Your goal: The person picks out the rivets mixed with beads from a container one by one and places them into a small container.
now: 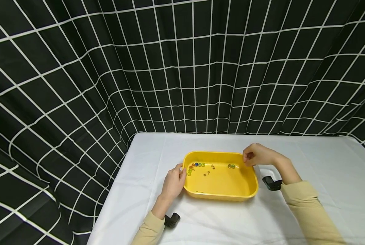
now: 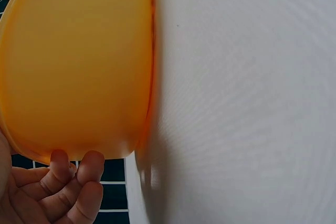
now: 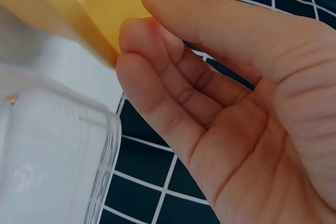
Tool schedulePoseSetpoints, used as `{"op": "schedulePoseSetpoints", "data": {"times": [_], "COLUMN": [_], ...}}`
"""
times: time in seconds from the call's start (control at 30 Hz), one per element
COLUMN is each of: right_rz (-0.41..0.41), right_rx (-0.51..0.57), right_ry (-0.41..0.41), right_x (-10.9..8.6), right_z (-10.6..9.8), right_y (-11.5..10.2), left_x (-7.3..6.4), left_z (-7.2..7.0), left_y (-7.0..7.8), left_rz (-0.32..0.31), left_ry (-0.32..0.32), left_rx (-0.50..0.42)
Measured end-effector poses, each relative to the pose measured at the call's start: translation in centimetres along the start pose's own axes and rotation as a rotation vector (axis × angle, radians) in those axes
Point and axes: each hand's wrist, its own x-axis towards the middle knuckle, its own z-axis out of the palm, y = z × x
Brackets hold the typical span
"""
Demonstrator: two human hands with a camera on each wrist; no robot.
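Observation:
A yellow plastic tub (image 1: 219,195) stands on the white table, slightly tilted or flat, I cannot tell which. My left hand (image 1: 173,182) grips its left rim, thumb over the edge; in the left wrist view curled fingertips (image 2: 90,167) touch the outer wall. Several coloured marbles, one a blue marble (image 1: 196,164), line the tub's back left corner. Two green marbles (image 1: 231,166) lie towards the back right. Small brass-coloured bits (image 1: 213,166) are scattered between. Over the back right corner, my right hand (image 1: 260,154) has loosely bent fingers; the right wrist view shows thumb and fingers apart, nothing visible between them.
A clear container (image 3: 97,177) sits right of the tub, partly hidden by the right arm in the head view, with a small brass-coloured bit (image 3: 12,98) in it. White cloth (image 1: 158,146) covers the table. A black gridded curtain (image 1: 200,68) hangs behind.

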Motion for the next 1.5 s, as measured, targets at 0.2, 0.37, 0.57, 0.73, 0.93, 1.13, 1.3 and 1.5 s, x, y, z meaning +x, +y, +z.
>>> {"op": "schedulePoseSetpoints", "data": {"times": [0.2,0.37,0.57,0.73,0.93,1.13,1.3,1.5], "right_rz": [-0.014,-0.053,-0.067,-0.062,-0.064,-0.067,-0.048,-0.046], "right_rx": [-0.022,-0.036,-0.029,-0.028,-0.020,0.001,0.008,-0.001], "right_ry": [-0.004,-0.003,-0.012,-0.023,-0.034,-0.043,-0.044,-0.051], "right_x": [0.6,1.3,2.1,2.7,3.4,4.0,4.5,5.0], "right_z": [0.4,0.8,1.4,1.8,2.3,2.7,3.1,3.6], "right_y": [-0.3,-0.5,-0.5,-0.4,-0.6,-0.9,-1.0,-0.9], "left_x": [0.0,0.1,0.0,0.1,0.1,0.1,0.1,0.1], "left_z": [-0.1,-0.1,0.0,0.1,0.0,-0.1,0.0,0.0], "left_y": [0.1,0.1,0.0,-0.1,0.0,0.0,-0.1,-0.2], "left_rz": [0.000,0.000,0.003,0.006,0.007,0.002,0.010,0.017], "left_ry": [-0.005,-0.006,-0.005,-0.001,0.000,-0.007,-0.002,0.005], "left_rx": [-0.001,0.008,0.001,-0.004,-0.002,-0.010,-0.011,-0.013]}}
